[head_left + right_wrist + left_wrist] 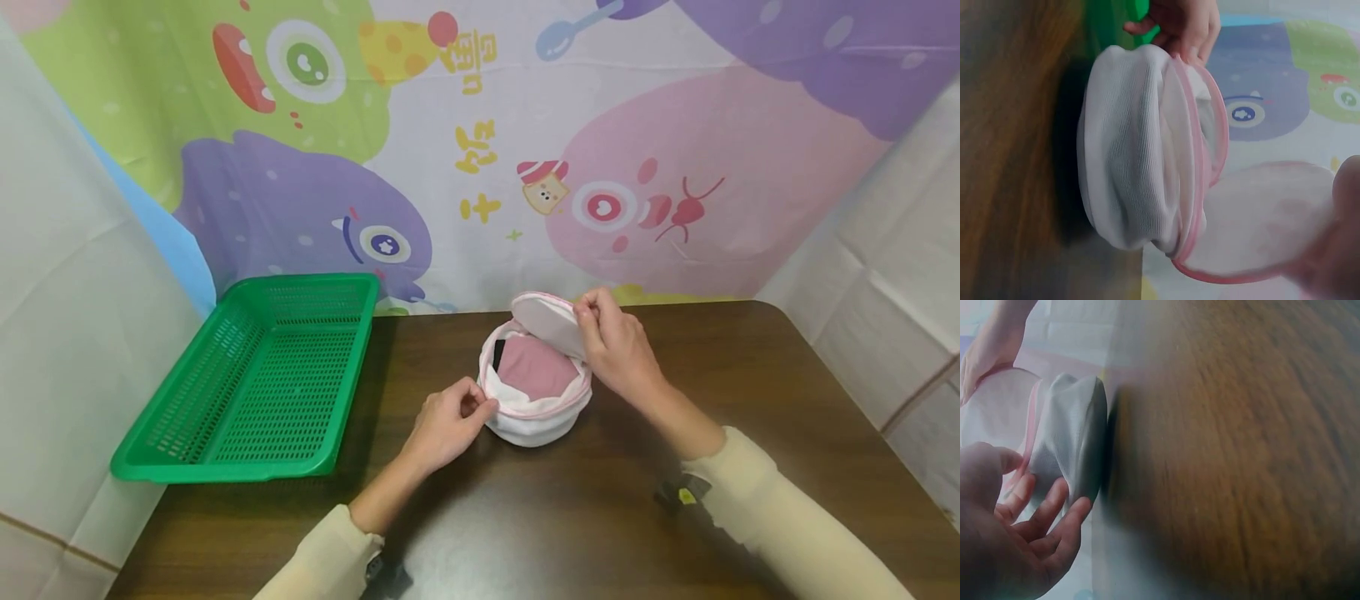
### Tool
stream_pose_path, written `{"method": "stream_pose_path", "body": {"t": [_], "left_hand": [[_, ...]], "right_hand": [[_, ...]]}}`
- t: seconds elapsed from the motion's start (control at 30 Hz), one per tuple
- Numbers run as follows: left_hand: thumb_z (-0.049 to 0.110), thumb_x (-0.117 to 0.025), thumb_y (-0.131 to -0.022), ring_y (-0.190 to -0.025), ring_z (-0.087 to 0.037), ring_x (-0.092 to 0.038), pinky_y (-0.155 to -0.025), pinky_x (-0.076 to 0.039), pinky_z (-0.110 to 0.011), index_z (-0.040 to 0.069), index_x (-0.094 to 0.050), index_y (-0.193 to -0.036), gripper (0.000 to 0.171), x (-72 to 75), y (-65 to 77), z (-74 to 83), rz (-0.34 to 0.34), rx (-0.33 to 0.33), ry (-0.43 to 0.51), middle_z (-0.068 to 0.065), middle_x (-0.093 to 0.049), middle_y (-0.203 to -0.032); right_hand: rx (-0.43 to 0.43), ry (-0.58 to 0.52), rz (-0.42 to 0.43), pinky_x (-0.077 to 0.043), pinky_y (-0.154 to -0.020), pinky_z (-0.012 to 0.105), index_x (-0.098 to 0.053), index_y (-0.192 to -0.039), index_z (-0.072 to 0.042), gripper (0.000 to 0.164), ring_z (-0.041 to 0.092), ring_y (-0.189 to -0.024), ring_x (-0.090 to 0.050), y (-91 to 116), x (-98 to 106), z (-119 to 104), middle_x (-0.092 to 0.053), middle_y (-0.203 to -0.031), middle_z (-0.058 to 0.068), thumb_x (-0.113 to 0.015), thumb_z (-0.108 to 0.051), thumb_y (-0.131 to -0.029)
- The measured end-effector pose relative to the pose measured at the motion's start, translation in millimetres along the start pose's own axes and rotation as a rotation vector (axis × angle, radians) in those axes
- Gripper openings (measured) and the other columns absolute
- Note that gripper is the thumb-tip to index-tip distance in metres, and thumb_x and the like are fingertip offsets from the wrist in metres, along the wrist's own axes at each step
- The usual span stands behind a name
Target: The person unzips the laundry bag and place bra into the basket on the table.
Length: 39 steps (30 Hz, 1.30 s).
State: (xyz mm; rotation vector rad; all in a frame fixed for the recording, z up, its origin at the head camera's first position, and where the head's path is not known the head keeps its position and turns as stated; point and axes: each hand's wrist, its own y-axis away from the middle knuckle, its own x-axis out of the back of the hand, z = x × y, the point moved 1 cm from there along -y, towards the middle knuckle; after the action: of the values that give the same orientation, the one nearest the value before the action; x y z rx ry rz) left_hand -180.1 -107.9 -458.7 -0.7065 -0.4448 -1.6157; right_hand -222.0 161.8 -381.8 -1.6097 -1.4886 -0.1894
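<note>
A round white mesh laundry bag (536,429) with pink edging stands on the table, its top unzipped. Inside lies a folded pink cloth (536,367), with a strip of something black (498,354) at its left. My left hand (448,425) pinches the near left rim between thumb and forefinger; in the left wrist view its other fingers are loosely bent beside the mesh. With its thumb and fingers, my right hand (618,346) holds the edge of the lid (547,321), which is tilted up at the far right side. The right wrist view shows the mesh wall (1125,144) slumped in folds.
A green plastic basket (348,392) with slotted sides stands at the left of the brown wooden table (570,525). A cartoon-printed cloth (487,242) hangs behind the far edge. Pale walls (885,250) flank both sides.
</note>
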Motion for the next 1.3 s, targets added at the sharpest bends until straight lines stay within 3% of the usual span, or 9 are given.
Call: {"method": "stream_pose_path", "body": {"t": [0.3,0.43,0.67,0.9,1.17,1.3], "left_hand": [[0.029,-0.076,-0.104,-0.077,-0.012,-0.058,-0.073,-0.044,-0.03,0.018,-0.07,-0.091,0.018,-0.6,-1.0,-0.9,0.023,0.003,-0.001,0.002,-0.066,-0.08],[0.028,-0.076,-0.104,-0.078,-0.013,-0.057,-0.073,-0.044,-0.03,0.017,-0.071,-0.093,0.016,-1.1,-0.4,-1.0,0.025,0.009,-0.001,0.001,-0.066,-0.081],[0.026,-0.075,-0.104,-0.079,-0.014,-0.058,-0.074,-0.045,-0.03,0.017,-0.072,-0.094,0.015,-1.5,-0.3,-2.5,0.027,0.01,-0.004,0.0,-0.068,-0.083],[0.027,-0.075,-0.105,-0.08,-0.014,-0.059,-0.075,-0.045,-0.03,0.017,-0.072,-0.095,0.014,-1.3,-0.4,-2.7,0.025,0.009,-0.012,0.0,-0.068,-0.084],[0.026,-0.075,-0.105,-0.081,-0.014,-0.06,-0.077,-0.046,-0.031,0.017,-0.072,-0.096,0.014,-1.0,-0.4,-2.1,0.028,0.008,-0.009,0.0,-0.069,-0.085],[0.026,-0.074,-0.104,-0.083,-0.015,-0.061,-0.078,-0.048,-0.032,0.017,-0.072,-0.096,0.013,-1.5,-0.6,-2.7,0.029,0.006,-0.014,0.0,-0.071,-0.087]], "right_hand": [[-0.095,-0.028,0.003,-0.045,-0.078,0.043,-0.06,-0.118,0.0,0.021,0.031,-0.081,-0.058,-16.5,1.0,12.9,-0.061,-0.086,0.013,-0.049,-0.018,-0.118],[-0.164,-0.046,-0.003,-0.047,-0.083,0.047,-0.06,-0.123,0.001,0.028,0.036,-0.087,-0.06,-24.3,5.3,17.5,-0.064,-0.092,0.018,-0.047,-0.024,-0.12],[-0.204,-0.098,-0.005,-0.049,-0.092,0.049,-0.058,-0.127,0.005,0.032,0.04,-0.099,-0.063,-36.5,6.9,27.6,-0.07,-0.106,0.028,-0.046,-0.024,-0.121],[-0.215,-0.101,0.02,-0.049,-0.088,0.046,-0.058,-0.127,0.005,0.033,0.038,-0.097,-0.062,-44.1,2.5,38.4,-0.071,-0.104,0.029,-0.047,-0.025,-0.121],[-0.213,-0.103,0.058,-0.044,-0.077,0.035,-0.064,-0.121,0.005,0.031,0.026,-0.082,-0.055,-48.7,-1.2,48.6,-0.061,-0.085,0.014,-0.053,-0.025,-0.119],[-0.23,-0.112,0.074,-0.045,-0.081,0.033,-0.064,-0.12,0.004,0.032,0.025,-0.087,-0.06,-50.1,-2.5,53.1,-0.074,-0.098,0.025,-0.056,-0.027,-0.118]]}}
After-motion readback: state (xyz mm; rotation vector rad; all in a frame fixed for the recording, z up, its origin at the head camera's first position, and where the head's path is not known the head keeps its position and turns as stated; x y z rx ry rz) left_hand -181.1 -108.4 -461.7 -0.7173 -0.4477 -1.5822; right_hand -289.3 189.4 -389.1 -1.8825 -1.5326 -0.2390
